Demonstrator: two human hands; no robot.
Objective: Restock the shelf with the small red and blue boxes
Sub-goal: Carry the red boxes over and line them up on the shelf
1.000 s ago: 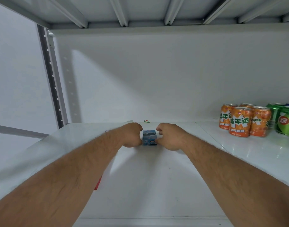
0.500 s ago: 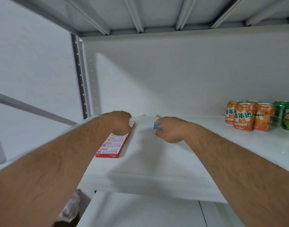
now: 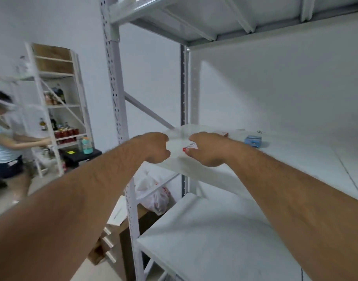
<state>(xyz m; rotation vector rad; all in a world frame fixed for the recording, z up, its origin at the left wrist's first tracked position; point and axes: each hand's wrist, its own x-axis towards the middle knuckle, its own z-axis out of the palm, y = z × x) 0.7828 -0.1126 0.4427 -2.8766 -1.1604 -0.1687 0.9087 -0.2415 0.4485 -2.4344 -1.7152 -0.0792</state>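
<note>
Centre frame: right hand (image 3: 209, 149) over red box (image 3: 189, 147) on the shelf (image 3: 295, 159), fingers curled onto it. Left hand (image 3: 155, 147) curled in a loose fist, holding nothing, at the shelf's left corner. Blue box (image 3: 253, 140) rests on the shelf, right of centre, apart from both hands.

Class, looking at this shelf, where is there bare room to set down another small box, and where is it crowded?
Bare: the shelf right of the blue box, and behind it toward the back wall. Crowded: the front left corner, where the right hand covers the red box beside the left hand.
</note>
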